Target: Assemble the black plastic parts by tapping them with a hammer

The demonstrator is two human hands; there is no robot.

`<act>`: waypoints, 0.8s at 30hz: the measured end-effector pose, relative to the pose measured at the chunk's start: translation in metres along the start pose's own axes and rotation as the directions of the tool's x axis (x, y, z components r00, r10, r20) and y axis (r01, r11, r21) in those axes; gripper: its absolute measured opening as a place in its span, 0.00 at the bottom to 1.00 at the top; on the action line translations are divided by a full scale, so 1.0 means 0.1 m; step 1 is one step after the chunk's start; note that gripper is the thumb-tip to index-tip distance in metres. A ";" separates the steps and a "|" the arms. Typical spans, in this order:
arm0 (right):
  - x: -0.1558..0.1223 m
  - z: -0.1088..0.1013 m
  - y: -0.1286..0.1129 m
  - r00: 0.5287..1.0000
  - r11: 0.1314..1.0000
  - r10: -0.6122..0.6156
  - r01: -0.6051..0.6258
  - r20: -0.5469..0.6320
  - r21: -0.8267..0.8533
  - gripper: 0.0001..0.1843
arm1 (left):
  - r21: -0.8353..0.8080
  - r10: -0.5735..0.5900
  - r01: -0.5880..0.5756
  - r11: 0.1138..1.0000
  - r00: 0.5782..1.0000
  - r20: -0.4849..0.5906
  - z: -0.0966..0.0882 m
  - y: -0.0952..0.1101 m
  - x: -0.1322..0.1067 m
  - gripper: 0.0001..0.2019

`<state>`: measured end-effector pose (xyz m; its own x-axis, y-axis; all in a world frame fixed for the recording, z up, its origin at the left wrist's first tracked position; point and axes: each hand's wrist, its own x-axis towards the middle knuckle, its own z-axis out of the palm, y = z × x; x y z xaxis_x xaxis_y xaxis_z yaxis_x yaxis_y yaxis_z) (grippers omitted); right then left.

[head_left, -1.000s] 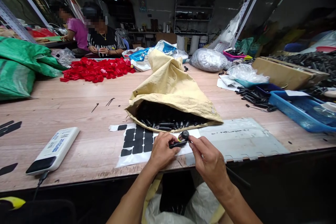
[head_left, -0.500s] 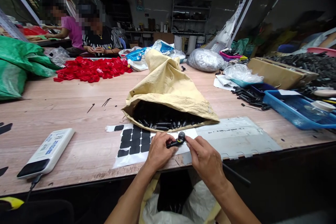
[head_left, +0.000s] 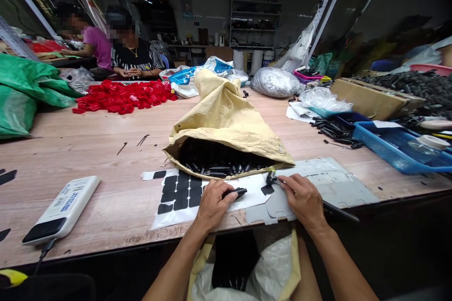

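Note:
My left hand [head_left: 213, 203] is closed around a short black cylindrical part [head_left: 238, 193], its tip pointing right above a white sheet [head_left: 252, 201]. My right hand [head_left: 306, 201] grips a small mallet [head_left: 271, 177] with a black head, a yellowish band and a thin shaft; its black handle sticks out past the table edge. The mallet's head is apart from the part, over the sheet's right end near a loose black sticker [head_left: 267, 190]. Rows of black stickers [head_left: 182, 191] lie left of my left hand. Behind both hands, a yellow sack [head_left: 226, 117] gapes, with black parts [head_left: 217, 169] inside.
A grey board [head_left: 330, 181] lies under the right side. A white power bank [head_left: 63, 209] with a cable sits at left. Red pieces [head_left: 125, 96] are heaped farther back, near two people. A blue tray [head_left: 395, 146] stands at right. Below the edge hangs an open sack [head_left: 271, 273].
My right hand has moved right with the mallet, taking its head away from the black part. My left hand keeps the part in nearly the same place, and the loose sticker is now uncovered.

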<state>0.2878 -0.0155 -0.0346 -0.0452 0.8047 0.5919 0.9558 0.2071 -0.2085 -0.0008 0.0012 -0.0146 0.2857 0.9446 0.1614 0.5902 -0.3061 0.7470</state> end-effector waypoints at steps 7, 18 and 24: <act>-0.03 0.09 0.07 1.000 1.000 0.018 -0.018 -0.018 0.016 0.13 | 0.045 0.010 -0.011 0.999 1.000 0.027 -0.02 0.02 -0.01 0.13; -0.03 0.09 0.06 0.999 0.999 0.031 -0.031 -0.009 -0.010 0.12 | 0.130 0.040 -0.044 0.991 0.999 0.035 -0.01 0.00 -0.02 0.19; -0.04 0.10 0.05 0.999 0.999 0.043 -0.043 0.000 -0.006 0.11 | 0.141 0.042 -0.049 0.989 0.998 0.051 -0.02 0.01 -0.01 0.20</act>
<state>0.2897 -0.0126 -0.0456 -0.0040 0.8129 0.5824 0.9587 0.1687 -0.2288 -0.0024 0.0000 -0.0129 0.3488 0.9235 0.1595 0.6763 -0.3659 0.6393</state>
